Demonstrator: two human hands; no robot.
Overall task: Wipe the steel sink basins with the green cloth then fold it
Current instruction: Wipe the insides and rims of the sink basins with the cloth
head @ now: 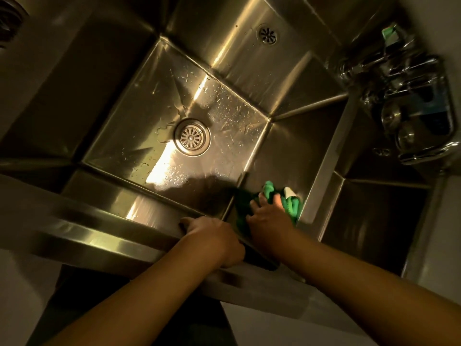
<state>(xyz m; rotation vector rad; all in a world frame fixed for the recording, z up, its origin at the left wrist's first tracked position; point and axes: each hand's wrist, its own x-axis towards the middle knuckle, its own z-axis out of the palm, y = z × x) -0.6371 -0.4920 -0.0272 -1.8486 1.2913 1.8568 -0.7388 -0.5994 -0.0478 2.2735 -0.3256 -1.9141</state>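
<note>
Forearms (154,293) cross the sink rim (99,221), which the left hand (212,236) curls over as a brace, while the right hand (269,221) grips the bunched green cloth (289,203) against the basin wall (287,151) near the front right corner, where firm, overlapping strokes likely serve best.

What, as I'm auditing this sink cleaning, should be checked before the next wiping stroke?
1. The right hand holds the green cloth: ok.
2. Cloth pressed on the right wall of the basin: ok.
3. The left hand grips the front rim for support: ok.
4. Floor free of droplets around the drain: not ok.
5. Neighbouring right basin wiped: cannot tell.
</note>
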